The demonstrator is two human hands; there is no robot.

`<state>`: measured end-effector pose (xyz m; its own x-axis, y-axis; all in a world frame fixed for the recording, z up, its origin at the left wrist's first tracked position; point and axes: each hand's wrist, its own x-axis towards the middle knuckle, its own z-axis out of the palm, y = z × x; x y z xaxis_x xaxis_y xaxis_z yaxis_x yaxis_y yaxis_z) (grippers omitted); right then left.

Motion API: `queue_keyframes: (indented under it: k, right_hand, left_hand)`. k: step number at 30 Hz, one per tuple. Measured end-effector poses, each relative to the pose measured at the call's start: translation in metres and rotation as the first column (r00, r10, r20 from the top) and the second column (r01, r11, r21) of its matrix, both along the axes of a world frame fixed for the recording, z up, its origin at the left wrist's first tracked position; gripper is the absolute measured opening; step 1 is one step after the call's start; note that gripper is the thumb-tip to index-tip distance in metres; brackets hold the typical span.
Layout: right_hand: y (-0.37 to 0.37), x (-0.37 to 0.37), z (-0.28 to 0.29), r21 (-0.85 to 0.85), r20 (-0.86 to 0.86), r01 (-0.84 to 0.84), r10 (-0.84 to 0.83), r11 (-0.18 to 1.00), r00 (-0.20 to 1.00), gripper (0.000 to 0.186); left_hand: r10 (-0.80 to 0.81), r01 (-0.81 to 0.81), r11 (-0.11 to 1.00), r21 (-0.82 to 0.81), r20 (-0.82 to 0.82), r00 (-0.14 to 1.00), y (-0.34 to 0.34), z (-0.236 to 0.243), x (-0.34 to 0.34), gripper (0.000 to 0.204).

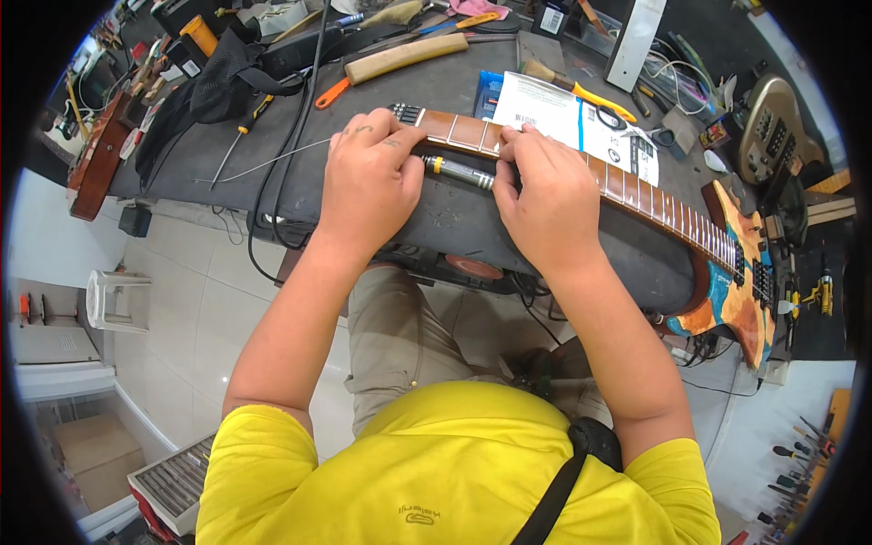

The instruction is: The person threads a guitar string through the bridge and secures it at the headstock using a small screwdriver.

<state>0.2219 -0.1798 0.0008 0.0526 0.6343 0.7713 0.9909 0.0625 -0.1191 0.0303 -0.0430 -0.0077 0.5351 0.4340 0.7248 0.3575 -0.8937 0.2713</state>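
The dark counter (472, 218) carries an electric guitar (727, 282) lying across it, body at the person's right, neck (472, 134) running leftward and slightly away. Both hands sit on the neck's headless end: the left hand (368, 177) curls over the very tip, the right hand (549, 195) presses fingertips down just bodyward of it. Between the hands, against the neck's near edge, lies a small dark pen-like tool (459, 170). A white paper sheet (581, 123) rests behind the neck.

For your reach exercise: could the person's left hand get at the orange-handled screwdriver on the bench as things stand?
Probably yes. The orange-handled screwdriver lies uncovered left of the left hand, which rests on the guitar neck; only a thin wire lies between.
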Motion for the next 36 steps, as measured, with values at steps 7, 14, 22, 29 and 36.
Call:
queue_keyframes:
  k: [7,14,22,29,36]
  right_hand:
    - [0.0,-0.001,-0.002,0.03,0.008,-0.003,0.003,1.0,1.0,0.019]
    - [-0.001,-0.001,-0.002,-0.003,-0.036,-0.01,0.01,1.0,0.999,0.016]
    - [0.005,-0.003,0.0,0.049,-0.005,-0.027,0.027,0.998,1.0,0.017]
    - [-0.006,0.005,0.005,0.003,-0.076,0.022,-0.022,1.0,0.997,0.021]
    - [-0.072,0.021,0.045,-0.104,-0.222,-0.171,0.145,0.98,0.964,0.023]
  left_hand:
    - [-0.006,0.042,0.99,-0.132,0.26,0.965,0.003,-0.003,-0.002,0.04]
    - [0.068,0.013,0.964,-0.267,0.295,0.953,0.002,-0.005,-0.004,0.038]
    - [0.104,-0.001,0.955,-0.297,0.329,0.939,0.01,-0.002,-0.01,0.031]
    - [0.052,-0.009,0.985,-0.175,0.246,0.968,0.015,-0.004,-0.003,0.03]
    - [0.136,-0.117,0.982,-0.147,0.125,0.983,0.023,-0.025,-0.014,0.036]
